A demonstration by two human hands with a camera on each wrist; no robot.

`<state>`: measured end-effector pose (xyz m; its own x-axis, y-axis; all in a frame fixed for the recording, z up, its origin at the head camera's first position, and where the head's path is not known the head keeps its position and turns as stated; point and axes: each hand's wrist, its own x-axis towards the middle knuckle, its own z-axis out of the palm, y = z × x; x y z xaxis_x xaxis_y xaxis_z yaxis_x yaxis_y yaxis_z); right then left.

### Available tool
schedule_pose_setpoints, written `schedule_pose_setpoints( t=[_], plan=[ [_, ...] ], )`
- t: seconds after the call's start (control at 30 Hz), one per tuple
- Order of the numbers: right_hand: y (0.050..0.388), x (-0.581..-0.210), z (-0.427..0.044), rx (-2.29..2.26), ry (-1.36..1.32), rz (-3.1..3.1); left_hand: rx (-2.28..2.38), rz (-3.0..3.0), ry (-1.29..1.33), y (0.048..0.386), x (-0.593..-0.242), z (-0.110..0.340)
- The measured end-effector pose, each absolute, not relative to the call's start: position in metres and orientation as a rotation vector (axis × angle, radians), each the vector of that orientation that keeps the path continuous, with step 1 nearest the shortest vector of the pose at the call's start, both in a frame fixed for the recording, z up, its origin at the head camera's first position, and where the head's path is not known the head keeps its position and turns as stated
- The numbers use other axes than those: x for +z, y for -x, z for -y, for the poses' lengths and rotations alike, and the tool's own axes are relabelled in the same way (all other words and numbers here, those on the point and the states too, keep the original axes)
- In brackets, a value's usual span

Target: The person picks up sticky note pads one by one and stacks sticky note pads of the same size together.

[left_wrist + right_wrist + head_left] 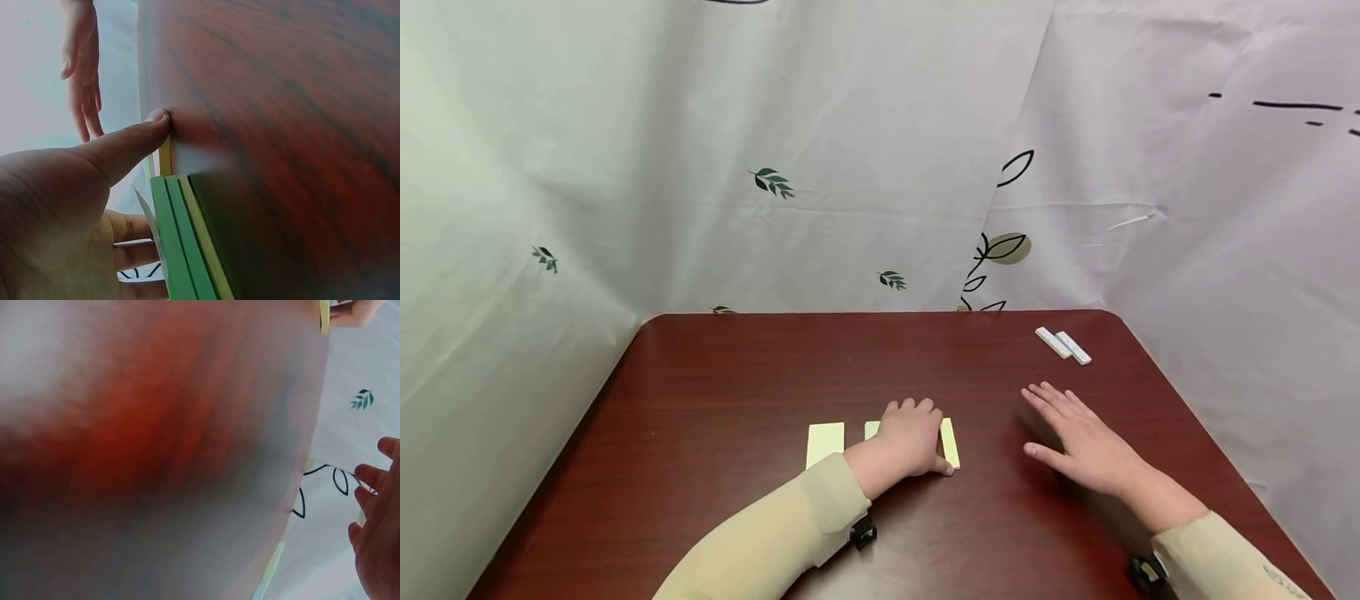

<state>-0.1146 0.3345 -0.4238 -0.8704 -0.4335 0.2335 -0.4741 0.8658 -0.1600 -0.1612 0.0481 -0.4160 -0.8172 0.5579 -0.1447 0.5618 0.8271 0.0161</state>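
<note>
My left hand (910, 437) is over a row of sticky-note pads on the table. Its thumb touches the near end of a narrow yellow sticky-note pad (951, 443), with the index finger by the far end. Partly under this hand is a pale green pad (871, 429), and a wider pale yellow pad (825, 442) lies to its left. Green pads (172, 237) show edge-on in the left wrist view, one sheet lifting. Held over the right side of the table, my right hand (1086, 446) has its fingers extended and nothing in its grasp.
Two narrow whitish pads (1063, 344) lie side by side near the table's far right corner. The dark red table (737, 367) has rounded back corners. White leaf-patterned cloth (850, 150) hangs behind and on both sides.
</note>
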Motion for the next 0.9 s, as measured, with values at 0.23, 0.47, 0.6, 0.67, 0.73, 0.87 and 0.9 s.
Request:
schedule_pose_setpoints(
  t=[0.23,0.47,0.6,0.67,0.73,0.87,0.9],
  plan=[
    [0.138,-0.419,-0.331,0.393,-0.594,2.920,-0.050,-2.864,-0.863,0.162,-0.418,-0.045],
    [0.171,-0.413,-0.335,0.346,-0.381,2.894,-0.050,-2.855,-0.852,0.161,-0.417,-0.046],
    [0.192,-0.408,-0.341,0.313,-0.271,2.905,-0.041,-2.855,-0.846,0.161,-0.416,-0.047],
    [0.202,-0.408,-0.346,0.310,-0.215,2.929,-0.033,-2.855,-0.841,0.161,-0.416,-0.047],
    [0.212,-0.409,-0.353,0.306,-0.159,2.955,-0.026,-2.853,-0.841,0.161,-0.417,-0.048],
    [0.229,-0.412,-0.366,0.294,-0.055,3.008,-0.019,-2.849,-0.846,0.164,-0.414,-0.050],
    [0.233,-0.413,-0.369,0.296,-0.035,3.022,-0.019,-2.849,-0.843,0.165,-0.414,-0.050]
  ],
)
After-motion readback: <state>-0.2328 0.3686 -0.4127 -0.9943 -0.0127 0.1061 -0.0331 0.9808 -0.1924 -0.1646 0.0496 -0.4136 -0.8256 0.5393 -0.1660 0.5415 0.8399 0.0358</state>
